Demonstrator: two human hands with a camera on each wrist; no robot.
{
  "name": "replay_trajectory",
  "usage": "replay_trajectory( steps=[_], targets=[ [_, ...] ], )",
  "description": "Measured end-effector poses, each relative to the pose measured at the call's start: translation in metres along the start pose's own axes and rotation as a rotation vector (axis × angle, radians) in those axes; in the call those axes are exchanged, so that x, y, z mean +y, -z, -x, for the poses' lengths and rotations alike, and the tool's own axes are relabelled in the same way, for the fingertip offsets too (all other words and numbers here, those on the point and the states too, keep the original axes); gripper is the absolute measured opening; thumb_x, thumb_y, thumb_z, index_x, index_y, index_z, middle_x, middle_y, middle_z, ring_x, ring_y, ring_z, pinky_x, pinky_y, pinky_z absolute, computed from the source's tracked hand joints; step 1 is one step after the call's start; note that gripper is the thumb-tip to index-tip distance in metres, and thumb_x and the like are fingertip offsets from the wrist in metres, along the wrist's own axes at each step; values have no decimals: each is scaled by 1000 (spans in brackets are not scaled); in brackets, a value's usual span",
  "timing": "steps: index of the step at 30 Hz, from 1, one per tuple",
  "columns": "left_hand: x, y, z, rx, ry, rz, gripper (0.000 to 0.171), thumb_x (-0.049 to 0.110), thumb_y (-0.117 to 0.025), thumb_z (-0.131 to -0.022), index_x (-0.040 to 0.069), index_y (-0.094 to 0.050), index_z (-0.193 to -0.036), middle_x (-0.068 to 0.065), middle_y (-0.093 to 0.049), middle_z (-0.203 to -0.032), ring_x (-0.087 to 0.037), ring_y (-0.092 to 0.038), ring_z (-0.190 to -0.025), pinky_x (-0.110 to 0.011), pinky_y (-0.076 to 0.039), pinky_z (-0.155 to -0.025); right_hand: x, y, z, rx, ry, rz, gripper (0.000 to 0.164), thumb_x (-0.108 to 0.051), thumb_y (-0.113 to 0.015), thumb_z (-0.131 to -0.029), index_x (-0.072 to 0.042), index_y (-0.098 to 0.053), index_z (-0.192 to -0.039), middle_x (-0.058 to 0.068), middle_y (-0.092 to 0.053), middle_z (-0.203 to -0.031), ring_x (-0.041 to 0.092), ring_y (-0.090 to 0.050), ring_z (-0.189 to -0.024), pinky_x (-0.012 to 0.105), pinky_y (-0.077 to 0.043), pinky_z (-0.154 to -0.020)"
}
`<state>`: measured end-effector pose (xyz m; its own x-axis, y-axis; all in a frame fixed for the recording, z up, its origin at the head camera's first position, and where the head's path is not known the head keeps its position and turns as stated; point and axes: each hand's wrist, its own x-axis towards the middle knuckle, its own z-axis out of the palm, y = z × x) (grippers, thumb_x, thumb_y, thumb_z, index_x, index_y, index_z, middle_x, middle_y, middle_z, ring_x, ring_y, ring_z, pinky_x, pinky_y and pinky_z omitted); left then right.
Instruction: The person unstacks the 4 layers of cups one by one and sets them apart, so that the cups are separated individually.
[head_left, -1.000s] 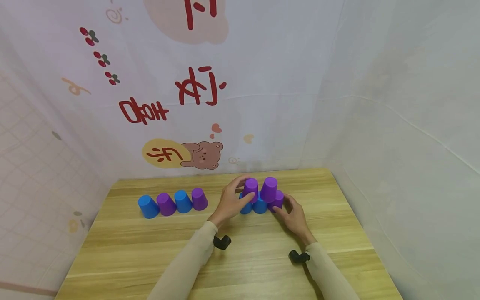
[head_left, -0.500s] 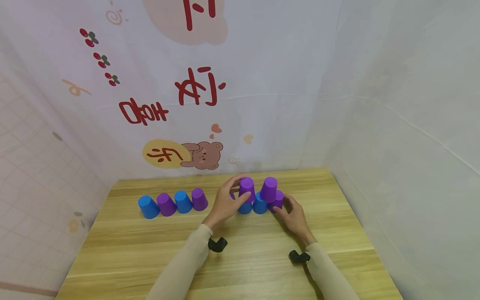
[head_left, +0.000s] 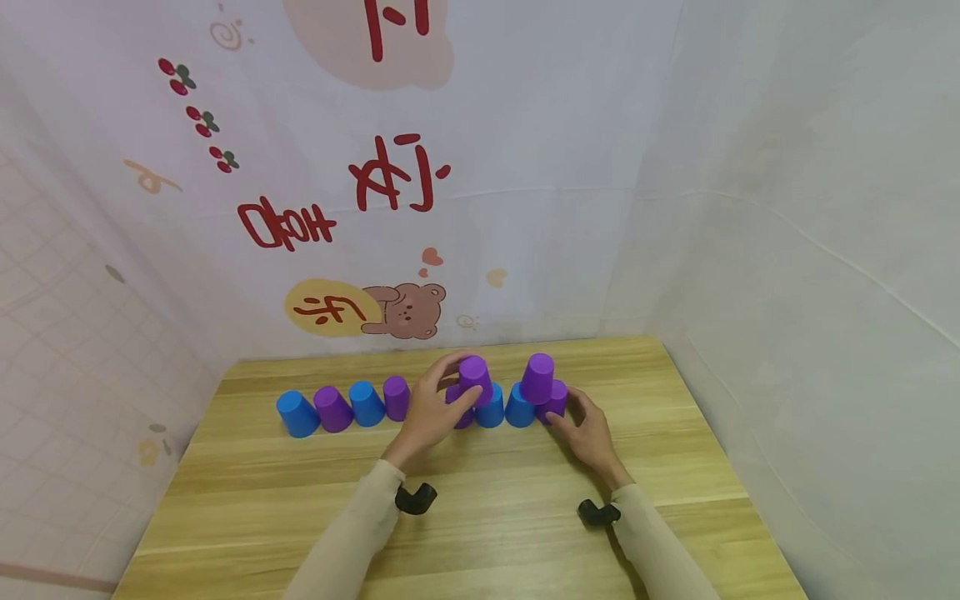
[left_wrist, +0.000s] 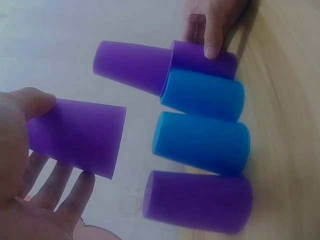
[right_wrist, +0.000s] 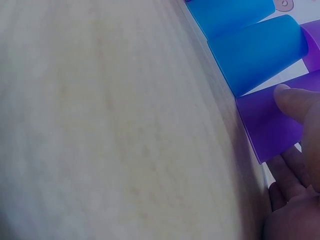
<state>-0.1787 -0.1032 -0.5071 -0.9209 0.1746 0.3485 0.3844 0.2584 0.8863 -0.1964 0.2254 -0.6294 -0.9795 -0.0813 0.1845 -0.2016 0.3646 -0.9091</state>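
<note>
My left hand [head_left: 429,410] holds an upside-down purple cup [head_left: 475,379] between thumb and fingers; in the left wrist view, a gap separates this cup [left_wrist: 80,137] from the row. Below it stand a purple cup [left_wrist: 200,202] and a blue cup [head_left: 490,407]. Farther right are a second blue cup [head_left: 519,406] and the end purple cup [head_left: 556,400]. One more purple cup [head_left: 537,379] sits on top, bridging those last two. My right hand [head_left: 590,435] grips the end purple cup, with the thumb on its near side in the right wrist view.
To the left on the wooden table [head_left: 480,517] is another line of upside-down cups: a blue cup [head_left: 297,414], a purple cup [head_left: 333,409], a blue cup [head_left: 367,404] and a purple cup [head_left: 396,398]. A printed cloth [head_left: 540,250] hangs behind the table.
My left hand has carried its purple cup leftward, from over the blue cups toward the row's left purple cup, which is now more visible. The right hand has stayed in place.
</note>
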Motion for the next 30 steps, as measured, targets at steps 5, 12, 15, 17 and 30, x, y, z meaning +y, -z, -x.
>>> replay_trajectory(
  steps=[5,12,15,17,30],
  targets=[
    [-1,11,10,28,-8,-16,58,16,-84,-103,19,-62,-156,-8,-72,-154,-33,-72,-141,-56,-61,-120,0,-1,1,4,3,1,64,-12,-87,-101,1,-59,-156,25,-65,-160,45,-59,-156,55,-44,-134],
    [-4,27,27,89,7,-19,58,17,-86,-102,20,-65,-155,-5,-74,-151,-31,-74,-137,-57,-62,-118,-1,-1,1,7,2,1,63,-12,-87,-100,1,-59,-156,24,-66,-159,43,-59,-155,55,-44,-133],
    [-5,34,34,112,18,-27,56,17,-86,-102,21,-65,-154,-4,-74,-150,-32,-75,-136,-54,-63,-117,-1,-1,1,7,1,4,63,-12,-87,-101,1,-60,-156,24,-66,-159,44,-59,-155,55,-44,-133],
    [-7,39,39,123,14,-28,56,16,-86,-102,19,-65,-154,-5,-74,-149,-33,-75,-135,-46,-64,-117,-1,-1,2,6,-2,4,63,-13,-86,-101,1,-59,-156,25,-65,-160,45,-59,-156,55,-44,-134],
    [-18,72,68,235,57,-49,58,11,-86,-101,13,-65,-155,-10,-76,-144,3,-69,-129,-18,-60,-111,0,-2,5,8,-25,5,63,-15,-86,-102,0,-59,-157,24,-64,-161,45,-56,-158,55,-42,-136]
  ],
)
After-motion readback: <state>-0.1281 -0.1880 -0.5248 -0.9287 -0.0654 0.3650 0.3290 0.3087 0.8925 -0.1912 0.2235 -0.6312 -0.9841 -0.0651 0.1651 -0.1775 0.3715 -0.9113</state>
